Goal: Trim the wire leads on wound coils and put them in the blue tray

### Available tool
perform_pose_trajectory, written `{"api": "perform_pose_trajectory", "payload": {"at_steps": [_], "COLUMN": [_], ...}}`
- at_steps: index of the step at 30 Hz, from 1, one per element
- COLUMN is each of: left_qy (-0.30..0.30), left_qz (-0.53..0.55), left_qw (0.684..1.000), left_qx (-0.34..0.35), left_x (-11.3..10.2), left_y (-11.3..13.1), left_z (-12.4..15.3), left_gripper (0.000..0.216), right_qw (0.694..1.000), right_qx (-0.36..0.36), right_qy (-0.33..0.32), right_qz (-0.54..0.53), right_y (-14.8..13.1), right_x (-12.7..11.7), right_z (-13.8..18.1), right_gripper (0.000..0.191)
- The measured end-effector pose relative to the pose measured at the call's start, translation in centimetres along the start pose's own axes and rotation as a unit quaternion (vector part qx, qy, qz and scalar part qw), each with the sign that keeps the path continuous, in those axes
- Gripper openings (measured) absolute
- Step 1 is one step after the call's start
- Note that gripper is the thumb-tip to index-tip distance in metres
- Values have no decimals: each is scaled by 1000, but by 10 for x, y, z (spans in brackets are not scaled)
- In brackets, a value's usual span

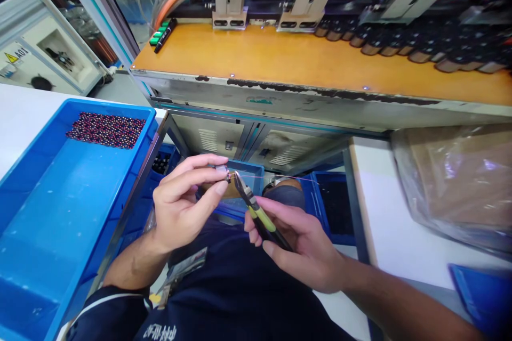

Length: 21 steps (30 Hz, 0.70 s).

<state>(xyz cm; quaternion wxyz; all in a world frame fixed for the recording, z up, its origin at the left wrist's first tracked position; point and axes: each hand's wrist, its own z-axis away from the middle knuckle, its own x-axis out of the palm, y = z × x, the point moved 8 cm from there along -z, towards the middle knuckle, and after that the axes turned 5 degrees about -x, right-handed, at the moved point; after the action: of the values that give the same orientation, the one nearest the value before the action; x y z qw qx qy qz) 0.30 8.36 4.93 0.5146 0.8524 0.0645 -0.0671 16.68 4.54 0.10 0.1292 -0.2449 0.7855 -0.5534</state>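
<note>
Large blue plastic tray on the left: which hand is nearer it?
Left: the left hand is right of the tray, not touching it; the right hand is farther right.

The pliers point(263, 217) are black and lime-green (the big tray point(76, 192) plain blue).

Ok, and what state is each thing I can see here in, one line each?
Left grip: closed, pinching the part.
Right grip: closed around the pliers.
Part: held between thumb and fingers.
Pliers: held, jaws near the part; open or shut unclear.
Wire: thin, extended to the right.
Tray: partly filled, small pieces at its far end.
Marker: lying down.
Cabinet doors: shut.
Bag: wrinkled.
</note>
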Motion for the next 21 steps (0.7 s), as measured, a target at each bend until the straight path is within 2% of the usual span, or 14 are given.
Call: {"api": "perform_pose_trajectory", "payload": {"at_steps": [5,9,12,16,18,21], "left_qy": [-4,-8,-21,-30,-39,-39], "left_qz": [-1,-5,-20,23,59,65], "left_qw": [1000,1000,999,993,992,992], "left_qx": [-1,2,41,112,108,99], "left_x": [1,2,2,-2,-2,-1], "left_y": [-2,-4,-3,2,1,1], "left_z": [1,0,0,1,1,2], "left_gripper": [29,27,27,53,64,64], "right_qw": [999,997,994,994,994,995], "right_qx": [-8,54,94,102,101,95], "right_qy": [18,43,45,1,-20,-31], "right_qz": [43,21,-26,-46,-36,-27], "right_y": [1,7,5,-2,-6,-10], "right_x": [-2,-6,-9,-10,-9,-7], "right_z": [1,2,5,12,14,15], "right_gripper": [69,63,61,66,69,70]}}
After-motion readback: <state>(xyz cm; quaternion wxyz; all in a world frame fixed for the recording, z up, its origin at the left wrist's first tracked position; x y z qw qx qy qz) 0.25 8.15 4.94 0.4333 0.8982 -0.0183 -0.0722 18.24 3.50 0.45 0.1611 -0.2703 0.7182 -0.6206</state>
